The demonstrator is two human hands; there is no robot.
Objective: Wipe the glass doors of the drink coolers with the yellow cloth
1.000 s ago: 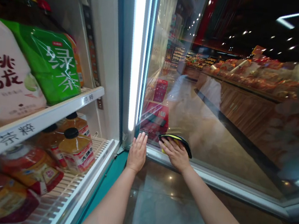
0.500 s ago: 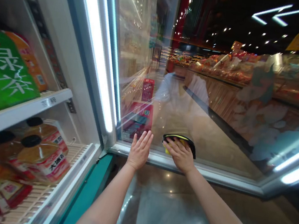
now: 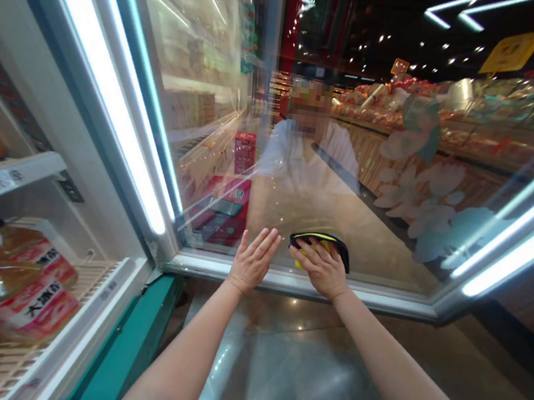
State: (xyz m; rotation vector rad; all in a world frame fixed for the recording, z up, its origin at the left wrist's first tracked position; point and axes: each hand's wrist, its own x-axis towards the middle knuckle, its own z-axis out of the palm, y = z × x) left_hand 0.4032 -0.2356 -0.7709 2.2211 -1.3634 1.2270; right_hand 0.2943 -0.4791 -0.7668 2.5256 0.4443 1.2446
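My right hand (image 3: pixel 321 268) presses a black-and-yellow cleaning pad (image 3: pixel 345 255) to the lower part of a glass door (image 3: pixel 388 265), just above its bottom frame. Its fingers lie over the yellow side, and the pad's black rim shows above and to the right of them. To the left of it, my left hand (image 3: pixel 252 261) is held up at the same glass, palm toward it, fingers stretched out and holding nothing. Whether its palm touches the pane I cannot tell. A faint reflection of a person shows in the glass.
On the left, an open refrigerated case holds bottles (image 3: pixel 9 275) on a wire shelf (image 3: pixel 100 275) above a teal base (image 3: pixel 136 334). Light strips (image 3: pixel 107 89) run along the case edge. Through the pane appear red boxes (image 3: pixel 226 207) and a produce stand (image 3: pixel 482 132).
The view has turned right, so the case and shelves slide left. Both hands and the pad sit farther right along the door. The reflected person is clearer now.
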